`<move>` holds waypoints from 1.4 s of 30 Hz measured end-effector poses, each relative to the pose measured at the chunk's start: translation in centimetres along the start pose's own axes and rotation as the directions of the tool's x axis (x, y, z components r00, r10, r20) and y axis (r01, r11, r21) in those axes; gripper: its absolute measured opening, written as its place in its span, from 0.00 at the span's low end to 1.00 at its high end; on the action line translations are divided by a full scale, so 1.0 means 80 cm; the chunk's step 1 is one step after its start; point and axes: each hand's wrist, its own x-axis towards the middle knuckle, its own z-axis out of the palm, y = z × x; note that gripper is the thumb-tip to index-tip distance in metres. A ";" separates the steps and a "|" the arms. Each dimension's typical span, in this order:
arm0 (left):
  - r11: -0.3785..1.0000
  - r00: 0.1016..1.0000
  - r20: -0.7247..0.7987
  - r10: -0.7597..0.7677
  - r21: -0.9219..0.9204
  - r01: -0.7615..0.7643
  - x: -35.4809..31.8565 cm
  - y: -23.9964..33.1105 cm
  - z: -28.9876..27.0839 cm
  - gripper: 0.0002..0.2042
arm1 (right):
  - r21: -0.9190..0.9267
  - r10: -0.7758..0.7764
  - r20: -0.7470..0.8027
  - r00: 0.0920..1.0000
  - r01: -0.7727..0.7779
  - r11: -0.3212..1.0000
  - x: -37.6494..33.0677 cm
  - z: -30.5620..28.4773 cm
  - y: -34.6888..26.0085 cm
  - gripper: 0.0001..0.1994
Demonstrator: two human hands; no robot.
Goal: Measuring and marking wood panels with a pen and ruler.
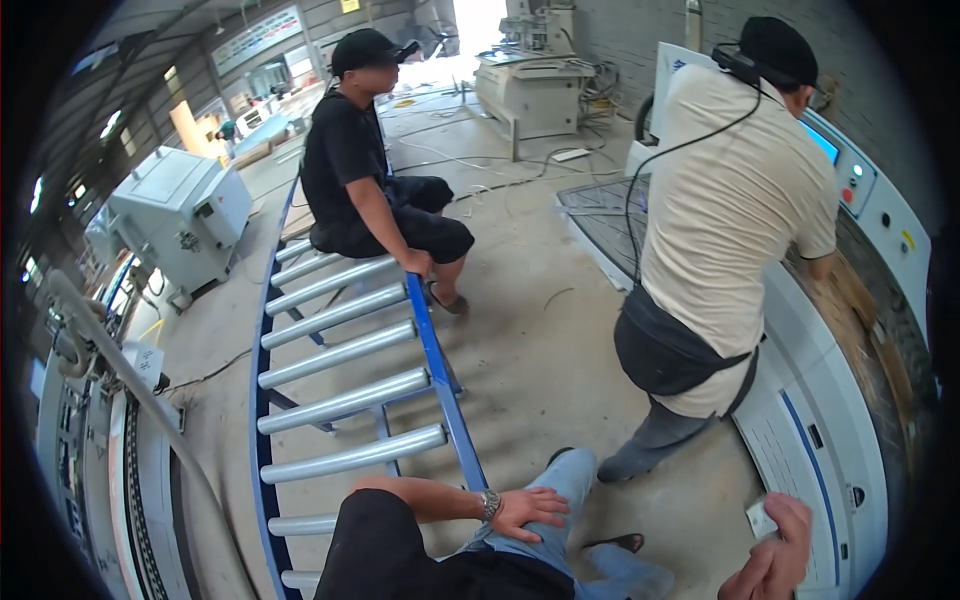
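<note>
Right of the blue-framed conveyor with silver metal rollers (pixel 341 354), a small, flat white piece (pixel 757 520) shows at the right hand (pixel 785 550), its grip curled; whether clamped on the piece, I cannot tell. It looks light and thin, best pinched by its edges. Nearer the conveyor, the left hand (pixel 532 512) lies spread on pale-blue jeans (pixel 575 478).

A grey wall (pixel 625 35) and bright opening (pixel 481 22) border the concrete floor (pixel 530 360).

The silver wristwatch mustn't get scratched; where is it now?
Lower middle of the head view: the wristwatch is worn just behind the left hand resting on jeans.
</note>
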 end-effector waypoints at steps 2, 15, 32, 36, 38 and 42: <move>1.000 1.000 0.003 -0.019 -0.001 0.019 -0.002 -0.002 0.002 0.33 | -0.003 0.411 -0.022 0.911 -0.411 0.912 -0.060 0.030 0.053 0.23; 0.938 0.935 0.069 -0.347 0.006 0.348 -0.001 0.010 -0.045 0.31 | -0.296 0.779 0.619 -0.104 -0.949 0.109 -0.263 0.234 0.256 0.16; -0.086 -0.079 0.041 -0.996 -0.197 0.977 -0.080 -0.214 -0.264 0.38 | -0.281 0.612 0.781 0.125 -0.805 0.522 0.087 0.571 0.327 0.14; 0.037 0.054 0.106 -0.993 -0.154 0.987 -0.117 -0.322 -0.372 0.32 | -0.380 0.661 0.738 0.134 -0.727 0.572 0.161 0.652 0.355 0.15; 0.040 0.071 0.152 -0.986 -0.197 0.980 -0.112 -0.368 -0.432 0.31 | -0.405 0.668 0.723 0.176 -0.675 0.616 0.201 0.678 0.376 0.15; 0.167 0.180 0.052 -0.982 -0.194 0.967 -0.076 -0.448 -0.545 0.29 | -0.414 0.638 0.700 0.321 -0.545 0.729 0.289 0.724 0.435 0.15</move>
